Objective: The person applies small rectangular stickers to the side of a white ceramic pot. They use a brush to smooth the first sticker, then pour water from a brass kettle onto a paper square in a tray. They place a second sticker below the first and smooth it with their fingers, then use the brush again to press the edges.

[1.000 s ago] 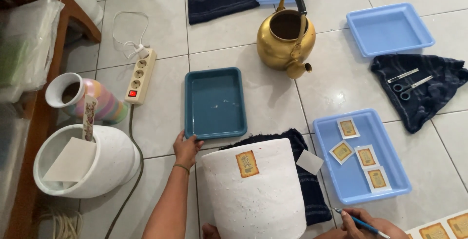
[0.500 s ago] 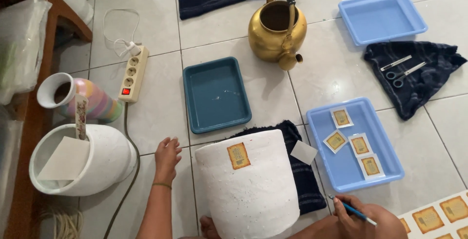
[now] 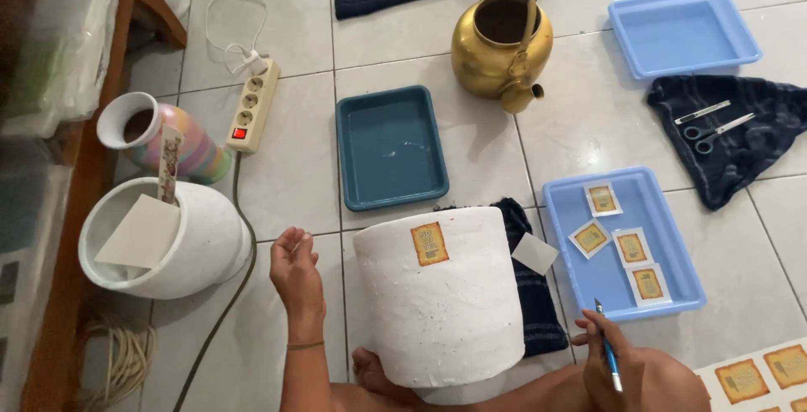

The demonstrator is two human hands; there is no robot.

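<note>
Left hand (image 3: 296, 271) is hovering open and empty over the tiled floor (image 3: 588, 118), just beside the big white pot (image 3: 439, 294), which is lying tilted against the person's legs with a small tan label (image 3: 429, 244) sticking to its side. Right hand (image 3: 607, 361) is gripping a thin blue tool (image 3: 609, 356) near the front corner of the near light blue tray (image 3: 664, 294). That tray is holding four cut label squares (image 3: 619, 235), and one blank white square (image 3: 535, 253) is lying on the dark cloth (image 3: 530, 294) under the pot, between pot and tray. A sheet of uncut labels (image 3: 761, 374) is showing at the lower right edge.

Beyond the pot a teal tray (image 3: 391, 147) is sitting bare, with a brass kettle (image 3: 501, 46) standing behind it, its lid off. Two more light blue trays are lying further back, one (image 3: 683, 29) at the right and one cut off by the top edge, making four trays in all. Three dark cloths are lying about; the right one (image 3: 740, 147) is carrying scissors (image 3: 714, 129) and a small blade. To the left a second white pot (image 3: 164, 240) and a striped pastel vase (image 3: 168, 139) are resting near a power strip (image 3: 250, 105) and its cord. Wooden furniture is edging the left side.
</note>
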